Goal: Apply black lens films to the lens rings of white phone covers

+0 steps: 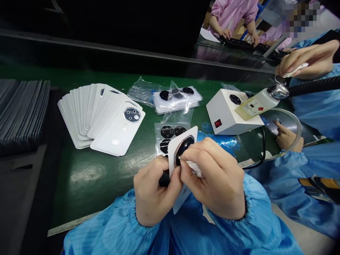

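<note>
My left hand [152,193] is closed around a white phone back cover [178,148], held upright over my lap at the table's near edge. The cover's round dark camera ring [183,147] faces me. My right hand [215,177] is closed in a pinch against the ring's lower edge, with a bit of white material [195,169] under the fingers; I cannot make out what it is. Just behind the cover lies a clear sheet of black lens pieces [168,136].
A fanned stack of white back covers [101,118] lies at left on the green table [87,177]. Bagged parts [176,99] sit behind. A white box with a red switch [228,113] and a bottle [261,102] stand right. Another person's hands [305,60] work at far right.
</note>
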`<state>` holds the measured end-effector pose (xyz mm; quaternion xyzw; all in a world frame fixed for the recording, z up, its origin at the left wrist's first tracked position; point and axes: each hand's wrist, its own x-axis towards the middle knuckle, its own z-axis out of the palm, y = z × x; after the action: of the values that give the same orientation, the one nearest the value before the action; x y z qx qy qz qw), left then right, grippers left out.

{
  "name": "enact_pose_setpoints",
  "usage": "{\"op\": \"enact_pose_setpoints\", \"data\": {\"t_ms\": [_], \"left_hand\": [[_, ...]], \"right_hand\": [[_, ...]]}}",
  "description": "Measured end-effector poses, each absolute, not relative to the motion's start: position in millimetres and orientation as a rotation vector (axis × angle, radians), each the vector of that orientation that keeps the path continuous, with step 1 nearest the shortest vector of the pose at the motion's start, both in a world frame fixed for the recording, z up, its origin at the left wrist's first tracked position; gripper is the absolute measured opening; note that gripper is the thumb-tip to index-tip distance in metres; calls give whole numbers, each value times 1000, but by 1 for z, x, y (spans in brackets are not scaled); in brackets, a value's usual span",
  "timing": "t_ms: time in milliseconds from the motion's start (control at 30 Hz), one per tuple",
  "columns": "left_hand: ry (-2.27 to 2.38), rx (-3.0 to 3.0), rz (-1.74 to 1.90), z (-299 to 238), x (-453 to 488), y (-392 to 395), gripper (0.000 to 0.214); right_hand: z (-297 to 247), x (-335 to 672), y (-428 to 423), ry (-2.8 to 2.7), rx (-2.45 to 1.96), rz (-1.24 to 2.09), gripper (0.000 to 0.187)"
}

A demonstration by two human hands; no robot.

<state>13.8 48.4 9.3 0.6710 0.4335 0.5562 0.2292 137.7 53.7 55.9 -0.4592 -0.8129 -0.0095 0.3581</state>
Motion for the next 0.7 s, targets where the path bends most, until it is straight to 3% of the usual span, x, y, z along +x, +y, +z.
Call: {"op": "enact_pose_setpoints", "data": {"t_ms": [367,700], "left_hand": [[1181,1825,1546,8,12,48,14],[886,1258,1403,12,5,39,8]], "right_hand": [[58,138,53,-2091,-1172,18,11],[85,160,40,-2067,-1087,145,20]]}}
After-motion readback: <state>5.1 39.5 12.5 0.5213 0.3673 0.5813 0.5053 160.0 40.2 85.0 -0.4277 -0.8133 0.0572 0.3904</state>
